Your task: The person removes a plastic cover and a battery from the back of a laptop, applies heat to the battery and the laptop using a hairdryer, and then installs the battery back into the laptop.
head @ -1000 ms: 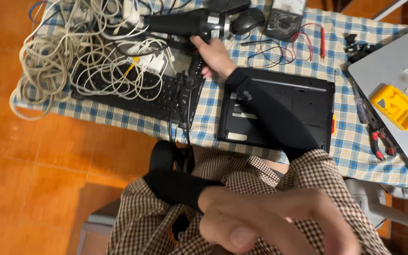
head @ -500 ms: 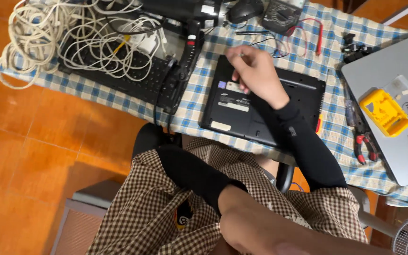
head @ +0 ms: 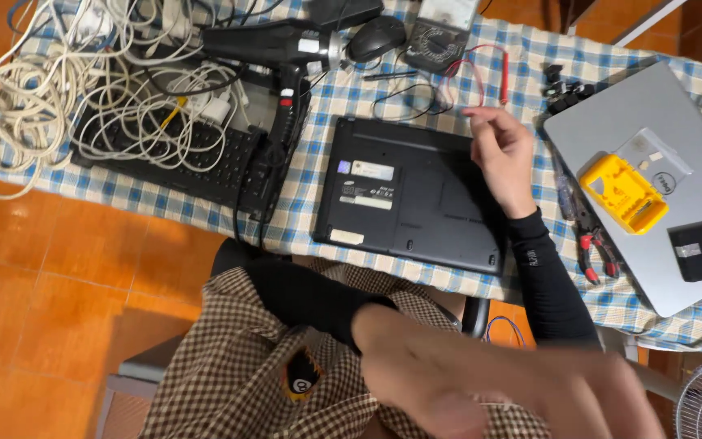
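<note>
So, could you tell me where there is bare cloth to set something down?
Bare checked cloth shows between the keyboard and the upturned black laptop, and along the front edge below it. The cable heap and the tool-strewn silver laptop are crowded.

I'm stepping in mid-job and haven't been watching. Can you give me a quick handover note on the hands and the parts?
Right hand: over the far right corner of the black laptop, apparently empty.
Left hand: raised near the camera, blurred; grip unclear.
The black laptop lies underside up on the checked cloth, base cover on.
Red-handled pliers lie to its right, and a yellow case sits on the silver laptop.
Neither hand visibly holds a tool.
</note>
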